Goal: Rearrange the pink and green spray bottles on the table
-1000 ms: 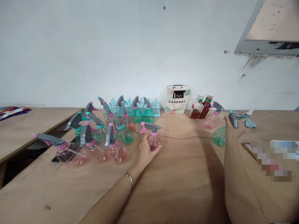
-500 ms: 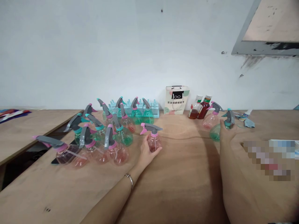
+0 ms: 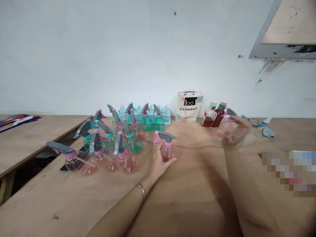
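Observation:
My left hand (image 3: 159, 162) rests on the wooden table (image 3: 192, 200), its fingers curled round the base of an upright pink spray bottle (image 3: 168, 150) with a grey trigger head. My right hand (image 3: 234, 132) is further right and smeared by motion. It is closed over a green spray bottle (image 3: 241, 143), of which only a green edge and a teal nozzle tip show. Just behind that hand stands another pink spray bottle (image 3: 224, 127).
Several pink and green spray bottles (image 3: 111, 146) crowd the table left of my left hand. A teal rack (image 3: 163, 116), a small paper bag (image 3: 189, 106) and two brown liquid bottles (image 3: 214, 115) line the wall. A gap (image 3: 37, 158) separates a second table at left.
My right hand has closed on the green bottle and drawn it slightly left, towards the pink one. My left hand has stayed on its pink bottle.

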